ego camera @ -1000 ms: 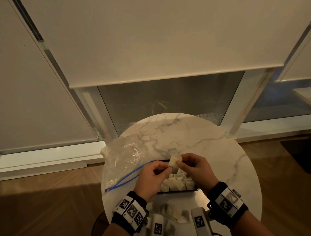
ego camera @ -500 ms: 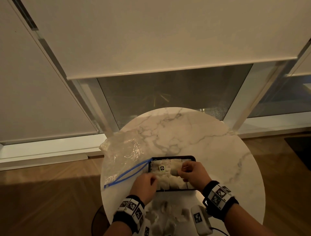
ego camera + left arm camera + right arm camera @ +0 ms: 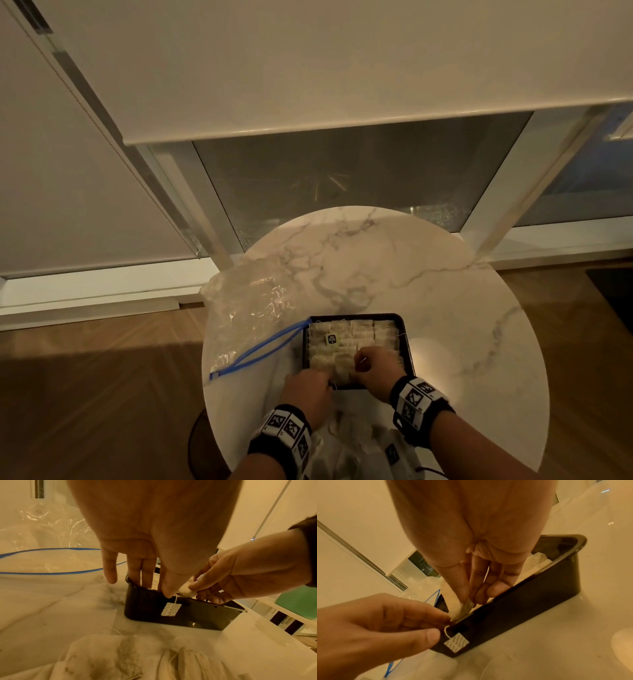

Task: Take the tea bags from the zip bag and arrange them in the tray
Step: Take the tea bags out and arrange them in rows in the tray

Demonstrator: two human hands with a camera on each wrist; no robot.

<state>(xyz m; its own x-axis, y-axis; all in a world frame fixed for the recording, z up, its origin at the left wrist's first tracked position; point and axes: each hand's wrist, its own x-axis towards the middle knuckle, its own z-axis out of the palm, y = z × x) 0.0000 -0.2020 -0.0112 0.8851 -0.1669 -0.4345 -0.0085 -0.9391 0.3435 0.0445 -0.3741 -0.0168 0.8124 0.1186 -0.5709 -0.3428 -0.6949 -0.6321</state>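
At the near rim of the black tray [image 3: 407, 346], the right hand [image 3: 375, 371] pinches a tea bag [image 3: 457, 608] (its paper tag [image 3: 171, 609] dangles outside the wall) while the left hand [image 3: 306, 394] reaches straight-fingered into the tray beside it, the zip bag [image 3: 250, 315] lying open to the left.

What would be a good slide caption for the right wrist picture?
Right hand pinches a tea bag into the black tray; left hand steadies it, paper tag hanging outside.
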